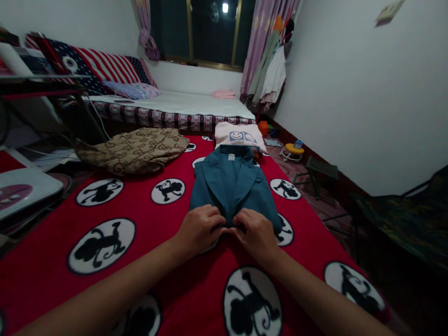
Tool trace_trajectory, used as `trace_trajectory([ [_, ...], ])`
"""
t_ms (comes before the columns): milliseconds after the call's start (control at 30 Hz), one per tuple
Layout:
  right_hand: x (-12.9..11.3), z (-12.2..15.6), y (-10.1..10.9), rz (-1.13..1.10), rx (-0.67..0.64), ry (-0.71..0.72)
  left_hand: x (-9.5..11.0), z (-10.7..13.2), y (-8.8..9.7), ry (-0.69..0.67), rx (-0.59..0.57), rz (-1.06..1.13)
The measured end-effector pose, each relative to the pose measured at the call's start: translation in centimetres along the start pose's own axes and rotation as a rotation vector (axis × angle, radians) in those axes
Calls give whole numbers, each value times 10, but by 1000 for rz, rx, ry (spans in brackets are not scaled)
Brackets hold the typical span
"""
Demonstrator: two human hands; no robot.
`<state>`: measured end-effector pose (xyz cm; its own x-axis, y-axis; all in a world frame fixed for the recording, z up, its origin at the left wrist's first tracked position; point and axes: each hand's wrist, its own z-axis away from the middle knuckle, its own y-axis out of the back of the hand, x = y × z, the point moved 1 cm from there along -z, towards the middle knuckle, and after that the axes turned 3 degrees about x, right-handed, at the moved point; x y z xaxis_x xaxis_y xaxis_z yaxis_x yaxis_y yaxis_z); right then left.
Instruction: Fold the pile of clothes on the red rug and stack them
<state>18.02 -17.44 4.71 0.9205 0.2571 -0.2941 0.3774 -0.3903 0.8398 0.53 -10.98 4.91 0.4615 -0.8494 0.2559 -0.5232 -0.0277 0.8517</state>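
Observation:
A teal jacket (231, 184) lies flat on a red blanket (140, 219) printed with black monkey circles, its collar pointing away from me. My left hand (200, 229) and my right hand (254, 233) sit side by side at the jacket's near hem. Both have curled fingers pinching the fabric at the middle of the front. Past the collar lies a folded pink shirt (238, 136) with a smiley print.
A brown patterned garment (135, 149) lies heaped at the blanket's far left. Beyond it is a bed (182, 105) with pillows under a dark window. Clothes hang in the right corner (271, 70). A small stool (317, 170) and a dark chair (402, 219) stand at the right.

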Motion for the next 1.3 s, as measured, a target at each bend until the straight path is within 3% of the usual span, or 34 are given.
trace_trajectory([
  [167,0,0,-5,45,111,121,6,2,2,229,-11,223],
  [300,-6,-4,-3,152,219,211,13,-3,4,471,-25,544],
  [467,-15,-3,-6,230,249,271,13,-13,-1,829,-55,970],
  [600,-12,2,-2,90,173,225,10,-6,-10,1000,30,1202],
  [700,2,-2,8,-102,134,112,5,5,-12,1050,-64,1274],
  [767,13,-8,15,-125,96,38,1,11,-7,1019,-204,1159],
  [833,20,-14,20,-63,-8,21,-3,13,4,902,-234,901],
  [967,19,-22,22,91,-190,118,2,4,27,424,61,347],
  [1067,11,-23,22,187,-213,162,14,-3,26,126,148,185],
  [1133,9,-24,22,230,-191,183,20,-6,17,69,124,152],
  [1300,14,-22,16,291,17,258,21,-17,1,146,45,55],
])
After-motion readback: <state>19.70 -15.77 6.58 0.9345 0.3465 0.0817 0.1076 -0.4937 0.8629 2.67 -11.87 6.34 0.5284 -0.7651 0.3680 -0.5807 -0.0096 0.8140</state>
